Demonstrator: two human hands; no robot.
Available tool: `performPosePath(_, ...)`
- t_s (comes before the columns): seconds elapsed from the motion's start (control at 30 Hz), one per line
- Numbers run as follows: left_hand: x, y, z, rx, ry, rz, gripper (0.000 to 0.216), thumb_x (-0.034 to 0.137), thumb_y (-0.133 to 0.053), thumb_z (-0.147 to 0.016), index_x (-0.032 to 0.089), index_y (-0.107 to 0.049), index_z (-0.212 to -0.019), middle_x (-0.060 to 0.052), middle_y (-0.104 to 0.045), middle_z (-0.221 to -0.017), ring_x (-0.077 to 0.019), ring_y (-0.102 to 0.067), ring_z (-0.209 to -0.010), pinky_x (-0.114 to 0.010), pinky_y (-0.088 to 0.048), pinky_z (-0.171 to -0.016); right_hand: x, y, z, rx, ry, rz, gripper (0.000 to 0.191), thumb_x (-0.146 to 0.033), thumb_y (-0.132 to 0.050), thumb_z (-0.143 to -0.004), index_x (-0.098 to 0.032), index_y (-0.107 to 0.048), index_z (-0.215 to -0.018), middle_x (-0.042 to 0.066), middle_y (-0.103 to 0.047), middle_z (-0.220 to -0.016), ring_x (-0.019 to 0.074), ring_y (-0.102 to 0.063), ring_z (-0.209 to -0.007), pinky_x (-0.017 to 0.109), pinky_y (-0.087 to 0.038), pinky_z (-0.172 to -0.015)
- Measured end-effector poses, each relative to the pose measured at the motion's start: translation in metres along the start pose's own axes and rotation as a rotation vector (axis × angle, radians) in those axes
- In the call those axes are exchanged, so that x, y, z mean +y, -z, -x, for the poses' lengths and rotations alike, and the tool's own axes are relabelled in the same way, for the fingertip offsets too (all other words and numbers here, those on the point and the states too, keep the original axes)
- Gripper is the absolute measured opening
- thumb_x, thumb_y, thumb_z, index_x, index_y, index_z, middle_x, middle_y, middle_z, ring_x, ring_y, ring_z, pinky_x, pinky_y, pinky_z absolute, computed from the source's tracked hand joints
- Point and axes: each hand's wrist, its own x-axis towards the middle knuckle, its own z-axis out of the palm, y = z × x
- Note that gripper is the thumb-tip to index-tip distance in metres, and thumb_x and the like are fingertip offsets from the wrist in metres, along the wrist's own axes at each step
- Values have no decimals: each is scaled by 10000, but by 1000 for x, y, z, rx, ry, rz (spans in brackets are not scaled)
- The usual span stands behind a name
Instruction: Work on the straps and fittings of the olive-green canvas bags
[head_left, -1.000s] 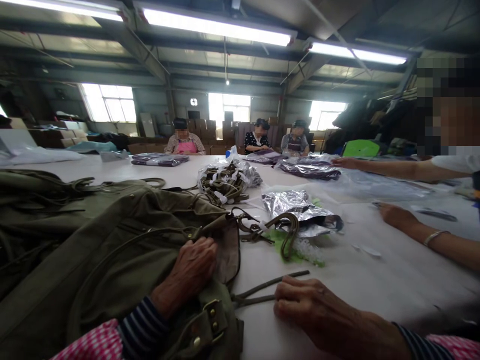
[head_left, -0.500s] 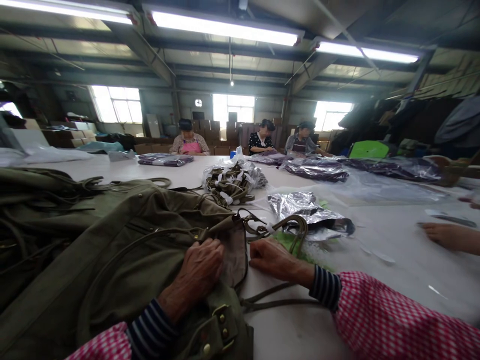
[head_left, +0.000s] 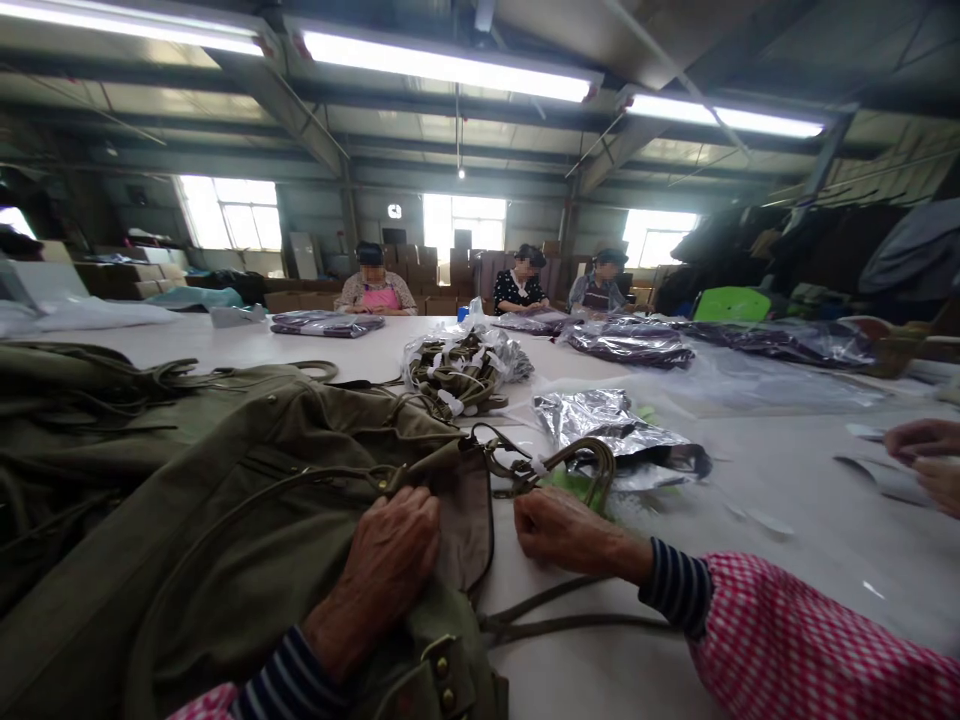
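Observation:
An olive-green canvas bag (head_left: pixel 225 530) with brass studs lies on the white table (head_left: pixel 787 530) in front of me. My left hand (head_left: pixel 394 555) rests on it near its opening, fingers curled and pressing the fabric down. My right hand (head_left: pixel 559 525) lies just right of the bag's edge, fingers closed at the olive strap (head_left: pixel 585 465) with its metal clasp; what it pinches is hard to make out. A second strap (head_left: pixel 555 625) runs under my right wrist.
More olive bags (head_left: pixel 90 400) are piled at the left. A clear plastic pack of straps (head_left: pixel 461 365) and a silver foil bag (head_left: pixel 611 425) lie ahead. Another person's hands (head_left: pixel 926 455) work at the right. Three people sit at the far end behind purple wrapped packs (head_left: pixel 626 340).
My right hand moved from the near table edge up to the strap clasp beside the bag. The co-worker's arms drew back to the right. My left hand stayed on the bag.

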Motion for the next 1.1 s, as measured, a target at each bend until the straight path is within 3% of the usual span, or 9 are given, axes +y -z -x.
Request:
performPosePath(0.23,2,1,0,28,-1,5,116,181,-468,-921,201,-570,-869,-81,-656,-1006,-256,-596,-981,-412,-412,-841,29,2,8,99,-51,-458,117,-140,-519,-778,-179,-569,-876,-38,-642,-663,106,-600,-463,216,-433,-516)
performPosePath(0.43,1,1,-1,3,10,15,87,178,-490,-909,202,-567,-875,-79,-658,-1031,-249,-594,-988,-401,-414,-848,18,18,-23,265,22,-385,102,-167,-558,-794,-168,-658,-815,-19,-645,-636,132,-643,-552,232,-464,-582)
performPosePath(0.53,-1,-4,-1,23,-2,33,71,184,-502,-903,203,-569,-889,-79,-655,-1040,-253,-589,-1002,-409,-410,-870,13,30,-33,330,49,-324,220,-160,-590,-782,-171,-656,-992,-39,-636,-625,123,-585,-548,236,-434,-574)
performPosePath(0.67,-1,-6,-1,35,-16,33,88,168,-495,-893,201,-576,-896,-80,-655,-1019,-264,-589,-1012,-423,-414,-878,9,38,-49,216,30,-555,467,-171,-633,-737,-130,-554,-1196,-42,-666,-657,119,-586,-490,229,-442,-518)
performPosePath(0.77,1,-3,-1,29,-9,30,86,169,-500,-901,198,-580,-889,-80,-657,-1016,-257,-592,-997,-410,-423,-863,5,34,-64,120,-55,-610,353,-155,-629,-692,-108,-599,-1041,-17,-676,-596,130,-604,-455,206,-383,-446)
performPosePath(0.87,0,-3,-1,24,-3,42,84,178,-505,-914,197,-585,-899,-81,-658,-1025,-256,-589,-1004,-408,-428,-864,0,23,-66,114,-86,-624,215,-152,-606,-689,-134,-607,-904,-16,-658,-568,135,-608,-459,194,-343,-419)
performPosePath(0.97,-2,-6,1,33,-22,69,93,199,-499,-939,197,-592,-944,-91,-654,-1073,-258,-579,-1035,-418,-424,-900,-7,11,-44,8,40,-513,166,-126,-570,-719,-163,-632,-869,-30,-644,-604,137,-636,-518,211,-423,-505)
performPosePath(1.03,-2,-6,2,48,-36,73,102,205,-496,-951,197,-595,-974,-95,-650,-1099,-258,-575,-1049,-423,-422,-916,-13,7,-24,-41,141,-259,215,-82,-546,-722,-176,-673,-867,-11,-662,-660,152,-660,-618,247,-467,-628)
performPosePath(1.1,0,-3,2,47,-34,64,103,196,-498,-948,197,-599,-971,-92,-655,-1080,-258,-581,-1038,-420,-429,-904,-17,8,-9,-2,182,-36,267,-61,-541,-734,-187,-703,-905,18,-688,-744,179,-668,-745,281,-468,-728)
